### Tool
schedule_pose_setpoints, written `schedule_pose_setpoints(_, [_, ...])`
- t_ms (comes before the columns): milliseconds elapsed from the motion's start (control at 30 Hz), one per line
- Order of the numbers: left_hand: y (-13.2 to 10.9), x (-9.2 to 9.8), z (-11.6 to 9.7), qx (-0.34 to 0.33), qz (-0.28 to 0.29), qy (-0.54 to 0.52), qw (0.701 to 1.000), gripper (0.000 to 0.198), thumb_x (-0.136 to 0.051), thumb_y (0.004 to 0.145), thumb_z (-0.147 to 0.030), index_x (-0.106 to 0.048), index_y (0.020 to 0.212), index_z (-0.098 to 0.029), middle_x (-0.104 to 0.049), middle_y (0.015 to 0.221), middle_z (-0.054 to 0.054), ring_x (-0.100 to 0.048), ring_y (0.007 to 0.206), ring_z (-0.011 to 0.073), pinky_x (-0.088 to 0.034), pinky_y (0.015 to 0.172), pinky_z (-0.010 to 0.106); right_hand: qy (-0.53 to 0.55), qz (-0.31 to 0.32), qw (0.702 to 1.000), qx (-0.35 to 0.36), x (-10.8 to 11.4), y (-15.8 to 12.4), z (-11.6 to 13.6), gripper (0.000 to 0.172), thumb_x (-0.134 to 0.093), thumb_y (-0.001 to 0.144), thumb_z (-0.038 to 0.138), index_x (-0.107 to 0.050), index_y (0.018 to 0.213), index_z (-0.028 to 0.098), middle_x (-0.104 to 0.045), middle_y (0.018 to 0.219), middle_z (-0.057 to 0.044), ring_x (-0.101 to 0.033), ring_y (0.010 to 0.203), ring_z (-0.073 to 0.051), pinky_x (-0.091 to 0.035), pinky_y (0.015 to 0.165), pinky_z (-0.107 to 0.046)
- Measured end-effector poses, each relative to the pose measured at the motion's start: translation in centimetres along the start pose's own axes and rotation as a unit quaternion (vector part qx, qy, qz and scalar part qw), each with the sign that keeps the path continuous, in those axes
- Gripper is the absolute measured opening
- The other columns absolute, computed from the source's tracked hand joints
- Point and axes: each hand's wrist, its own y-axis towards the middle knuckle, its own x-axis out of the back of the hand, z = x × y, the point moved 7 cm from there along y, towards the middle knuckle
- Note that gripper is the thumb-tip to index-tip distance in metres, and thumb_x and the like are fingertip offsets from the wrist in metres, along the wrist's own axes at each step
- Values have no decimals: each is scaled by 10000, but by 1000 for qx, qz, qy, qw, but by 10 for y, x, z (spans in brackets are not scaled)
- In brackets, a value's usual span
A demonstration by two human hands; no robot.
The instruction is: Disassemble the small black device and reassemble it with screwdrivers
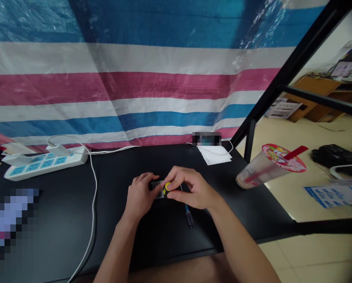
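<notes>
My right hand (192, 188) is closed with thumb and fingers round a short yellow-and-black screwdriver handle (166, 188), seen nearly end-on; its tip is hidden. Below it on the black tabletop lies a small flat dark object with a greyish panel (157, 194), mostly covered by my hands, so its kind cannot be made out. My left hand (140, 195) grips that object from the left, its thumb reaching close to the screwdriver. Just under my right hand lies a second screwdriver (189, 217) with a dark see-through handle, touched by neither hand's fingertips.
A white power strip (46, 163) with plugs stands at the back left, its white cable (93, 196) running towards me. White papers (214, 155) lie at the back. A lidded drink cup (266, 167) with a red straw stands near the right edge. Striped sheeting (134, 86) hangs behind.
</notes>
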Motion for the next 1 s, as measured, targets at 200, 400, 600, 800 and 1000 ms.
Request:
schedule_pose_setpoints(200, [0,1,0,-5,-10,-5,1000,242,-691,944,-313,-760,1175,-292,-719,1338,41,-653,1216,291,-524,1034,439,-70,-42,996,24,7,1,2,276,-901,811,198,-645,913,214,-665,923,-9,-656,821,-115,-550,781,-280])
schedule_pose_setpoints(400, [-1,0,0,-13,-14,-7,1000,252,-669,951,-305,-742,1189,-268,-716,1335,56,-653,1188,292,-531,997,425,-8,21,1000,3,0,0,6,116,-666,961,144,-673,1052,215,-750,1274,-127,-702,1262,-223,-563,1082,-449])
schedule_pose_setpoints(600, [0,0,1,0,-2,-3,1000,276,-656,963,-325,-742,1222,-284,-704,1374,45,-632,1226,307,-521,1009,449,-23,-3,1000,-2,3,1,2,132,-787,913,154,-687,989,196,-791,1061,-89,-775,979,-162,-617,892,-321])
schedule_pose_setpoints(800, [0,2,-2,2,2,-10,1000,261,-672,956,-349,-764,1193,-292,-705,1370,55,-638,1239,303,-514,1052,455,-65,-44,996,39,6,2,3,273,-917,802,206,-662,898,214,-716,889,-10,-715,808,-124,-581,746,-262])
schedule_pose_setpoints(1000, [-1,1,-2,-2,-1,5,1000,277,-654,960,-324,-747,1214,-267,-708,1348,75,-647,1202,305,-530,1013,440,-28,9,999,40,4,3,11,154,-802,889,174,-700,1001,199,-741,1135,-100,-733,1024,-183,-609,926,-367])
